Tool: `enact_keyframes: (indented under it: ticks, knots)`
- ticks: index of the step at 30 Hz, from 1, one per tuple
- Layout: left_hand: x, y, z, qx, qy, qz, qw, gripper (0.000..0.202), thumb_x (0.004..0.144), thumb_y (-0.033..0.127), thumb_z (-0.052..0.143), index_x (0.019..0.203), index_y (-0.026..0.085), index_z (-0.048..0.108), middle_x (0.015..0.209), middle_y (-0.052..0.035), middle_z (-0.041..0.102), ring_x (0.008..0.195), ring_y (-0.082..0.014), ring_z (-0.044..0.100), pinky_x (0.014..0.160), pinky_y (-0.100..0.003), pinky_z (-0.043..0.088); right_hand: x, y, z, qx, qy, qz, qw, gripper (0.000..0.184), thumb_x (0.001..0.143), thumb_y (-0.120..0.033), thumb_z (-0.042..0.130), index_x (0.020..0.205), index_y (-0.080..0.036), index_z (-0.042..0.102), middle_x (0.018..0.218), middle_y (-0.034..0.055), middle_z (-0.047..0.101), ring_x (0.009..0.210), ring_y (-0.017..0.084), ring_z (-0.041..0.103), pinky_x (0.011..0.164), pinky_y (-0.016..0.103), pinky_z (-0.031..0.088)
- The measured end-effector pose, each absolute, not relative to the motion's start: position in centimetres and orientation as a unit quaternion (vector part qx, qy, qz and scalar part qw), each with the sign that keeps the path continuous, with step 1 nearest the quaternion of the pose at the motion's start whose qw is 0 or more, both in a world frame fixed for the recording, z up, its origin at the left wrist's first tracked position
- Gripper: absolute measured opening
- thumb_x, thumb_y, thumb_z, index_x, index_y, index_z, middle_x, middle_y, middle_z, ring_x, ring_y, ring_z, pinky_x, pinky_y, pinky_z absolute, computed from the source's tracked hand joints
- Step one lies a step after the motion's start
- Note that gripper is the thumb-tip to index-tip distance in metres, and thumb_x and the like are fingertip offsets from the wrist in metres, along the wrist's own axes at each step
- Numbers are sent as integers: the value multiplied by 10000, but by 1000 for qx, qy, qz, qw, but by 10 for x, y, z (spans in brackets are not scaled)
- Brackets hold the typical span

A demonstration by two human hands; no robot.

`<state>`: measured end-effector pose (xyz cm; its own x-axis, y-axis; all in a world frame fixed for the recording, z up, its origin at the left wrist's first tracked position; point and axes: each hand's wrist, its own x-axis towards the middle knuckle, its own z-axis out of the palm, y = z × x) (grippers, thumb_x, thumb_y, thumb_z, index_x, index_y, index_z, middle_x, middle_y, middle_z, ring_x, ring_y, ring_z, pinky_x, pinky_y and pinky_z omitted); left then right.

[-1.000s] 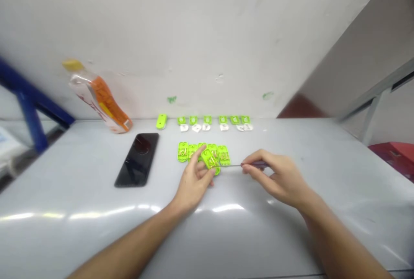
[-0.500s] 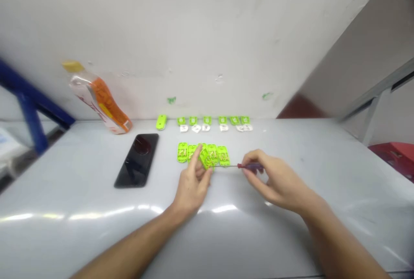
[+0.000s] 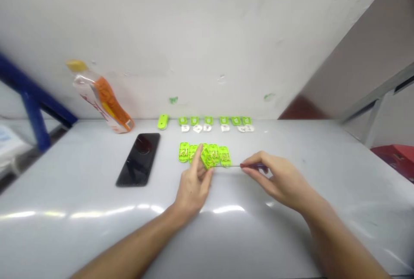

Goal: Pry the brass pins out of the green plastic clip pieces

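My left hand (image 3: 194, 184) pinches a lime-green plastic piece (image 3: 206, 158) with brass parts, tilted up off the grey table (image 3: 97, 210). My right hand (image 3: 278, 180) grips a small screwdriver (image 3: 250, 166) with a dark red handle; its thin shaft points left at the held piece. Just behind them lies a row of several more green pieces (image 3: 213, 153), flat and side by side.
A black phone (image 3: 139, 164) lies to the left. A tilted orange bottle with a yellow cap (image 3: 101, 98) leans at the back left against the white wall. Along the wall stand small green caps (image 3: 208, 120) and white bits (image 3: 207, 128). A red object (image 3: 396, 158) sits far right.
My left hand has lifted and tilted the green piece up closer to the row. The screwdriver tip stays against it; my right hand shifted only slightly.
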<state>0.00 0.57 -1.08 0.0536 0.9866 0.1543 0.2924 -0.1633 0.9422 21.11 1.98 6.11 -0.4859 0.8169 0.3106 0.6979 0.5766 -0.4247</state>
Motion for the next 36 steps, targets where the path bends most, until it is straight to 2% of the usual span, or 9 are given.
enact_keyframes:
  ticks: [4, 7, 9, 12, 16, 19, 21, 25, 36]
  knots:
    - [0, 6, -12, 617, 517, 454, 382, 620, 885, 302, 474, 1441, 222, 211, 635, 47, 362, 557, -112, 437, 552, -251, 490, 212, 23, 56, -473, -847, -3, 245, 284, 889, -423, 484, 750, -207, 605, 572, 4, 643, 497, 156, 571, 514, 285, 425]
    - [0, 7, -14, 614, 515, 458, 386, 625, 884, 306, 477, 1442, 231, 206, 651, 38, 412, 564, -120, 467, 544, -260, 496, 211, 21, 58, -459, -856, 65, 230, 252, 881, -376, 500, 1049, -196, 557, 705, 15, 681, 588, 159, 611, 563, 284, 465]
    - [0, 7, -13, 611, 516, 460, 386, 620, 886, 304, 478, 1439, 224, 210, 679, 26, 461, 590, -122, 500, 558, -258, 503, 210, 20, 60, -445, -856, 135, 228, 235, 886, -308, 494, 1094, -198, 505, 829, 29, 691, 681, 142, 634, 605, 254, 484]
    - [-1, 7, -12, 605, 521, 467, 380, 602, 885, 304, 483, 1428, 216, 239, 680, 27, 481, 619, -123, 530, 589, -258, 514, 210, 21, 59, -445, -853, 129, 238, 131, 902, -309, 481, 921, -210, 564, 813, 23, 693, 648, 128, 624, 577, 238, 467]
    - [0, 6, -11, 605, 518, 467, 383, 599, 883, 308, 484, 1424, 221, 242, 701, 21, 514, 612, -122, 544, 583, -258, 522, 211, 24, 55, -481, -845, 12, 235, 309, 891, -441, 473, 748, -203, 609, 592, 14, 651, 518, 159, 580, 523, 288, 429]
    - [0, 6, -11, 605, 513, 470, 388, 598, 884, 304, 485, 1423, 224, 238, 736, 8, 546, 630, -122, 564, 593, -258, 529, 210, 23, 57, -481, -846, 62, 221, 284, 887, -403, 492, 1064, -193, 562, 701, 19, 684, 580, 163, 615, 545, 283, 458]
    - [0, 7, -12, 603, 516, 473, 384, 596, 884, 300, 485, 1421, 223, 239, 735, 9, 550, 640, -124, 570, 604, -259, 533, 211, 22, 58, -459, -851, 124, 223, 268, 892, -327, 496, 1128, -200, 501, 818, 23, 697, 664, 145, 639, 576, 255, 475]
    - [-2, 9, -11, 603, 522, 477, 370, 589, 886, 293, 482, 1419, 219, 243, 738, 9, 560, 664, -124, 579, 627, -257, 536, 211, 23, 57, -433, -858, 120, 247, 89, 897, -265, 507, 944, -228, 573, 863, -3, 708, 700, 122, 644, 618, 241, 474]
    - [-1, 11, -10, 605, 519, 474, 374, 575, 867, 277, 501, 1396, 216, 283, 733, 11, 564, 670, -128, 580, 651, -256, 499, 209, 21, 60, -454, -860, 88, 218, 175, 885, -309, 503, 914, -228, 655, 773, 9, 708, 638, 146, 631, 635, 285, 469]
